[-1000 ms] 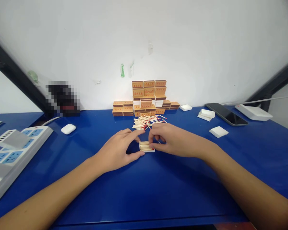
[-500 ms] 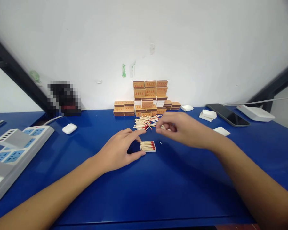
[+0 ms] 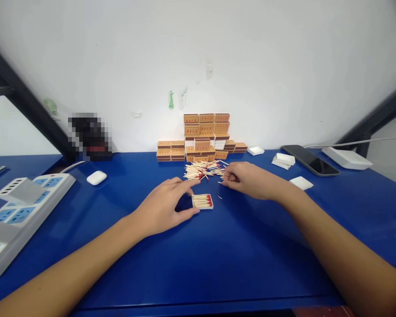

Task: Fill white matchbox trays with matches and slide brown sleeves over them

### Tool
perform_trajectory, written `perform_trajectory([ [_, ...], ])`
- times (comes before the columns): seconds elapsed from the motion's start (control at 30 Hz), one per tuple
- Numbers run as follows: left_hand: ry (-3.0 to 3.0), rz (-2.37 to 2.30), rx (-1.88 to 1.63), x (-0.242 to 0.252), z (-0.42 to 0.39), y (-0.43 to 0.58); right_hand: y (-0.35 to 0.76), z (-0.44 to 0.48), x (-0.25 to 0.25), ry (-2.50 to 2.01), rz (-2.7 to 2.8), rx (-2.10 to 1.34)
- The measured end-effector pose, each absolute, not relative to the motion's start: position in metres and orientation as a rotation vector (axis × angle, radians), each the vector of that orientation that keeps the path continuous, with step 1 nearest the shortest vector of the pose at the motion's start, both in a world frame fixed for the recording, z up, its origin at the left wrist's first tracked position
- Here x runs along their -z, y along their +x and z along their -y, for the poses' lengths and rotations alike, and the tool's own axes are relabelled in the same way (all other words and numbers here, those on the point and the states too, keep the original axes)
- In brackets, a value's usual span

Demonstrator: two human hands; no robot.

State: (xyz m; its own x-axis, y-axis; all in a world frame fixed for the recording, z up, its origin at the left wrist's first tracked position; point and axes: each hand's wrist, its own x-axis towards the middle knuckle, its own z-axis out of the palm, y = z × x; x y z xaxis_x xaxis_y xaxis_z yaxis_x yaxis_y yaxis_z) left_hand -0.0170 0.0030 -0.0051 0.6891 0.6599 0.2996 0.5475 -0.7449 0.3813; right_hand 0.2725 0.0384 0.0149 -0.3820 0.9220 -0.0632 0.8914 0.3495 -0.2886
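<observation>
A small white tray holds several red-tipped matches lying side by side. My left hand rests at its left end, thumb and fingers spread around the near and far corners. Behind it lies a loose pile of matches. My right hand is at the right side of the pile, its thumb and fingertips pinched on what looks like a match, with a pale stick end at the fingertips. One tiny white sliver lies right of the tray.
Stacked matchboxes stand against the wall. White trays, a white piece, a phone and a white device are at the right. A white case and power strip are at the left.
My right hand has moved slightly right and down to the right part of the match pile. My left hand has stayed beside the tray.
</observation>
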Motion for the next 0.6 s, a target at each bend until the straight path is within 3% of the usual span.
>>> perform_trajectory([
  [0.3, 2.647, -0.945, -0.632, 0.005, -0.002, -0.015, 0.237, -0.005, -0.031, -1.257, 2.452, -0.653],
  [0.6, 2.651, -0.963, -0.579, 0.003, -0.003, -0.015, 0.224, 0.001, -0.019, -1.205, 2.582, -0.497],
])
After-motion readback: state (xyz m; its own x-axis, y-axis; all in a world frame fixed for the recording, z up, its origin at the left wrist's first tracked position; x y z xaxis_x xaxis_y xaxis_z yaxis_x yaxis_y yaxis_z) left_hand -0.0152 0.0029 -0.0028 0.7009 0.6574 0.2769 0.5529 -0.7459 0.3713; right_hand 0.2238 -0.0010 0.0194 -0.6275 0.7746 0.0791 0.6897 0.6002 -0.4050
